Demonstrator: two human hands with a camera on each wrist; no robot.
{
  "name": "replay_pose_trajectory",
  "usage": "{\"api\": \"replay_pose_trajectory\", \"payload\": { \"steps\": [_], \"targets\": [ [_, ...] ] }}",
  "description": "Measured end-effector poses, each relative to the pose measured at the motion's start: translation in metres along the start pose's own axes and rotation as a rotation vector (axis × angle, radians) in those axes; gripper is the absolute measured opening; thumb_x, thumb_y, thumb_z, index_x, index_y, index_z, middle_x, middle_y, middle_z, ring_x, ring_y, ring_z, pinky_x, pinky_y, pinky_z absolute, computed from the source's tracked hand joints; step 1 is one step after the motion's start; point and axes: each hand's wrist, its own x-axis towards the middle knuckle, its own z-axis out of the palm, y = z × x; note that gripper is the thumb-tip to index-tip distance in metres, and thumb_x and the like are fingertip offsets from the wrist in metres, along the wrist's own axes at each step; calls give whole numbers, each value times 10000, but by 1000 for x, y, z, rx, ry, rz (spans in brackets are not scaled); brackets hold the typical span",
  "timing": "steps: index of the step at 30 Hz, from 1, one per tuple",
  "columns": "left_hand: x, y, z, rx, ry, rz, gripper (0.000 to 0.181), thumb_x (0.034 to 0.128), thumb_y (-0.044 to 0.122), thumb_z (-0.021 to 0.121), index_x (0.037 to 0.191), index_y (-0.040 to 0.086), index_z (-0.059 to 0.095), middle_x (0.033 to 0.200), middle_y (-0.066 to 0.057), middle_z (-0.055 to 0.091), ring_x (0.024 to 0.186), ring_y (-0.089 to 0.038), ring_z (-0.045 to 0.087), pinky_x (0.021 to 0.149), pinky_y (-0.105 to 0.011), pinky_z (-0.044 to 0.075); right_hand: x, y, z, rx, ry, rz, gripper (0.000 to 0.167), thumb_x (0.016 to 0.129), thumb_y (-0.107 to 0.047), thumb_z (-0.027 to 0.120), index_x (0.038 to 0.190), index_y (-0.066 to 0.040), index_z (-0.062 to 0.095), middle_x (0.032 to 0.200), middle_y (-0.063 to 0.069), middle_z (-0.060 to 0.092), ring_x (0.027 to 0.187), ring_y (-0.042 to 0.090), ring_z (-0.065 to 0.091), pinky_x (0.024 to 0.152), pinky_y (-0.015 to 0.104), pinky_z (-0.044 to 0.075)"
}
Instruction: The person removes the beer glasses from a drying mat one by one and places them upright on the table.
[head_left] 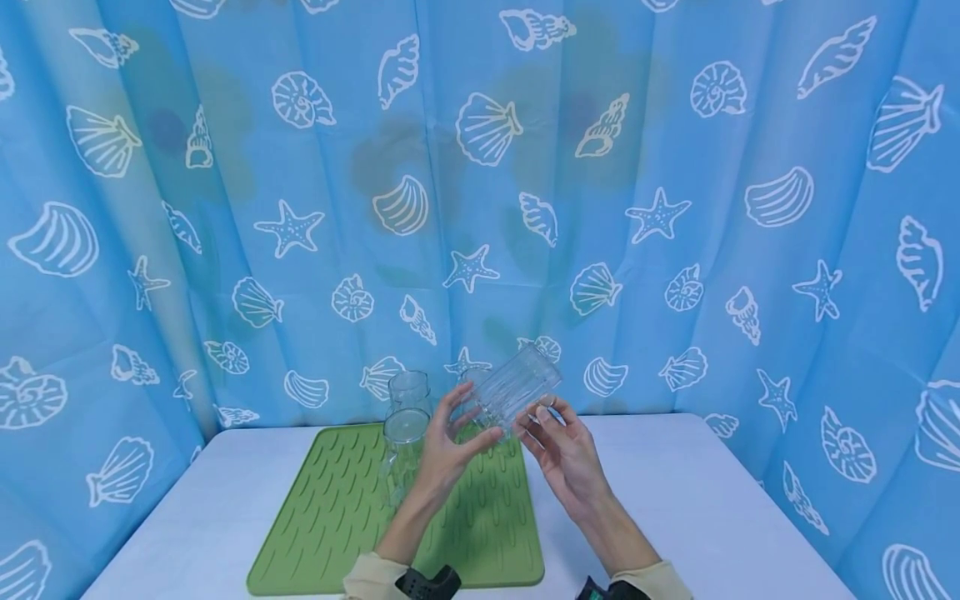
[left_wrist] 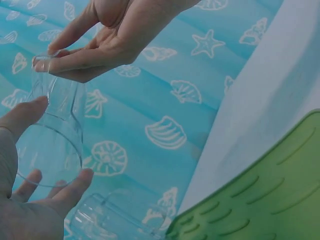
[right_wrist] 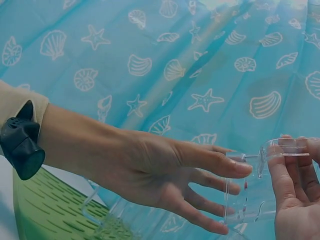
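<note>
A clear glass mug [head_left: 519, 385] is tilted in the air above the green mat, between both hands. My left hand [head_left: 444, 448] grips it from the left, thumb on one side and fingers on the other, near one end in the right wrist view. With its thumb and fingers, my right hand [head_left: 567, 463] pinches the mug's handle [right_wrist: 295, 147]. On the mat, left of my left hand, stand two more clear glasses, a nearer glass [head_left: 407, 427] and a farther glass [head_left: 408, 387]. Part of another clear glass [head_left: 472, 377] shows behind my left fingers, mostly hidden.
A green ridged drying mat [head_left: 315, 508] lies on the white table [head_left: 675, 500], left of its middle. Behind and at both sides hangs a blue curtain [head_left: 465, 208] with white shells and starfish. Black wrist straps [head_left: 427, 583] are on the sleeves.
</note>
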Motion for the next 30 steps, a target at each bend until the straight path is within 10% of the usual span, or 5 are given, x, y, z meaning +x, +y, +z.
{"api": "replay_pose_trajectory", "payload": {
  "steps": [30],
  "targets": [
    [0, -6, 5, -28, 57, 43, 765, 789, 178, 828, 1452, 211, 448, 1495, -103, 441, 1310, -378, 503, 937, -459, 557, 1, 2, 2, 118, 125, 59, 145, 1009, -166, 559, 1128, -142, 480, 1100, -19, 590, 1086, 93, 635, 1065, 241, 461]
  ]
}}
